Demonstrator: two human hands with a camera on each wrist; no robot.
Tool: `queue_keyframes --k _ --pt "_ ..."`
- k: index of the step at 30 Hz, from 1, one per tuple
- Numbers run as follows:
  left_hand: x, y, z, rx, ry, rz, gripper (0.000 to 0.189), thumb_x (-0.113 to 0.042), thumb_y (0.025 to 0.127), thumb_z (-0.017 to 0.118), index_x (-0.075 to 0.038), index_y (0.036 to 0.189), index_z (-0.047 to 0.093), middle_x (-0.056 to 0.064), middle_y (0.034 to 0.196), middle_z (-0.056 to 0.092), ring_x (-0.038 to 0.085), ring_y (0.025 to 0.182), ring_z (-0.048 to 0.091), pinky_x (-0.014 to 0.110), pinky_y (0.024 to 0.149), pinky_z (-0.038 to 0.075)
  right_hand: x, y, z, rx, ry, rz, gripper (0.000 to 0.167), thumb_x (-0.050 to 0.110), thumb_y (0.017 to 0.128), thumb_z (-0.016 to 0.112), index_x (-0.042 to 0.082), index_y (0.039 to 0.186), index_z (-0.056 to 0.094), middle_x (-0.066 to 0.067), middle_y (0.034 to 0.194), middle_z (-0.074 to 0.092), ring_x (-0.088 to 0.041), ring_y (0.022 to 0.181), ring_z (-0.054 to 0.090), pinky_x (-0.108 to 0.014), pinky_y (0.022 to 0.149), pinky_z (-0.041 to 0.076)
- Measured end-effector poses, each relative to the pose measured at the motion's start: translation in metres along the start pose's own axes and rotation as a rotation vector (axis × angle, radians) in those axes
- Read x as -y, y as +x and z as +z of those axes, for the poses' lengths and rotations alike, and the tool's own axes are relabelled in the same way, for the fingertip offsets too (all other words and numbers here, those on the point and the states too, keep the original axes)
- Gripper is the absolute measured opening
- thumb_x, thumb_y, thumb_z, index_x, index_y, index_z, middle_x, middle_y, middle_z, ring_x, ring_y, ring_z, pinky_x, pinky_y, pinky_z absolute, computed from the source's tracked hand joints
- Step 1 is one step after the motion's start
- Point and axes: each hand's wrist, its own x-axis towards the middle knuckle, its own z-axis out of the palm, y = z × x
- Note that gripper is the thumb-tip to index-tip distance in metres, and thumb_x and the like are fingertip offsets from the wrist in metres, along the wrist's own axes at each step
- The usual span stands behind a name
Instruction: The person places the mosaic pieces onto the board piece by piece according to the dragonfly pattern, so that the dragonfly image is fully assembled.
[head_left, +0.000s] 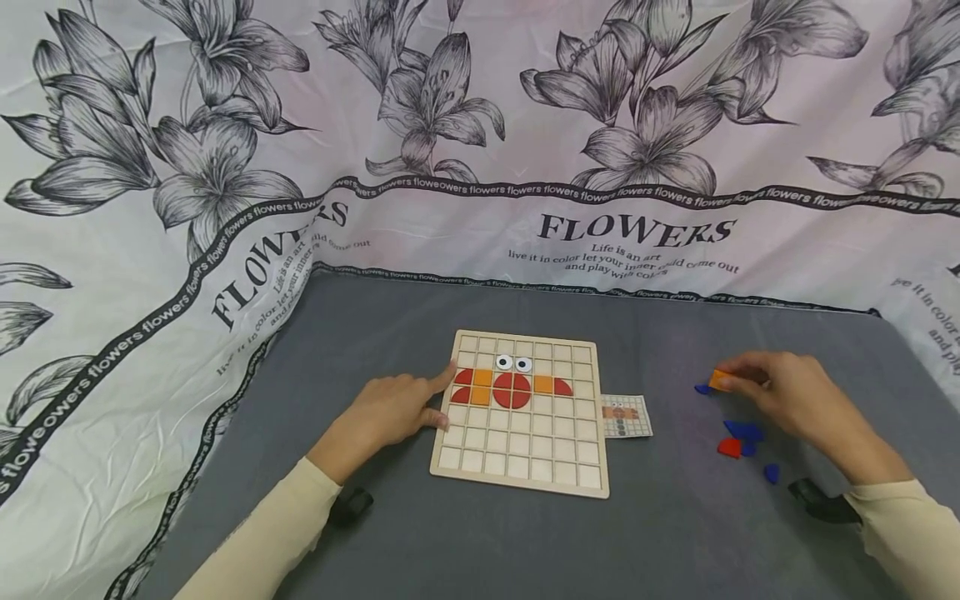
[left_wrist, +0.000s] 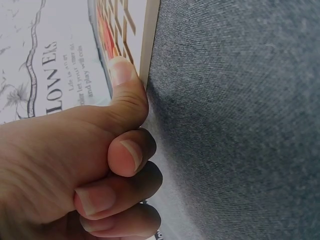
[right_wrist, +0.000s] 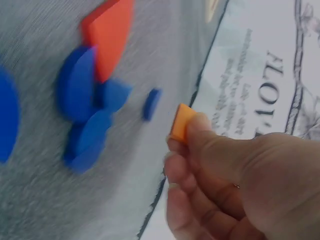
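Note:
A square wooden grid board (head_left: 517,458) lies on the table and carries red and orange pieces and two round eye pieces (head_left: 513,364). My left hand (head_left: 386,410) is at the board's left side, its extended index finger and its thumb touching the edge. The left wrist view shows the thumb (left_wrist: 122,75) on the rim, with other fingers bent beside it. My right hand (head_left: 798,400) pinches an orange square tile (right_wrist: 182,121) between thumb and fingertips. Below that hand lie blue pieces (head_left: 742,430) and a red quarter-circle piece (head_left: 729,448).
A small picture card (head_left: 628,416) lies beside the board's right edge, printed with a gridded pattern. Grey cloth (head_left: 645,533) covers the table. A white flower-printed curtain (head_left: 480,225) stands behind and along the left side.

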Motion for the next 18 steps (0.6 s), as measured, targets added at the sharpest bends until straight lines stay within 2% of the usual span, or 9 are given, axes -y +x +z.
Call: queue_keyframes --k 2,8,12,18 --pt "-0.001 0.001 0.0 0.003 0.002 0.002 0.084 -0.047 0.095 0.076 -0.024 0.166 0.038 0.016 0.108 0.075 0.024 0.09 0.067 0.044 0.071 0.052 0.008 -0.002 -0.002 -0.03 0.008 0.004 0.015 0.025 0.1 0.078 0.012 0.108 0.081 -0.001 0.095 0.08 -0.026 0.084 0.073 -0.045 0.068 0.056" --pt "0.0 0.0 0.001 0.003 0.003 0.0 0.086 -0.049 0.094 0.076 -0.024 0.166 0.038 0.015 0.106 0.075 0.022 0.086 0.064 0.043 0.072 0.052 0.042 -0.003 -0.004 -0.082 0.068 -0.029 0.008 0.019 0.098 0.08 0.015 0.104 0.078 0.003 0.092 0.077 -0.009 0.074 0.066 -0.027 0.058 0.049" --pt "-0.001 0.0 0.0 0.007 -0.003 0.001 0.085 -0.048 0.094 0.075 -0.024 0.167 0.037 0.015 0.108 0.075 0.021 0.086 0.063 0.042 0.071 0.051 0.065 -0.002 -0.001 -0.088 0.119 -0.087 0.006 0.021 0.097 0.081 0.022 0.102 0.077 0.009 0.09 0.075 -0.005 0.074 0.065 -0.027 0.062 0.053" --pt "-0.001 -0.001 0.0 0.012 -0.007 -0.001 0.084 -0.046 0.095 0.075 -0.023 0.167 0.037 0.017 0.116 0.075 0.022 0.09 0.065 0.043 0.074 0.052 0.099 0.005 0.01 -0.069 0.213 -0.149 0.008 0.028 0.096 0.082 0.033 0.097 0.076 0.015 0.087 0.072 -0.006 0.073 0.064 -0.027 0.066 0.054"
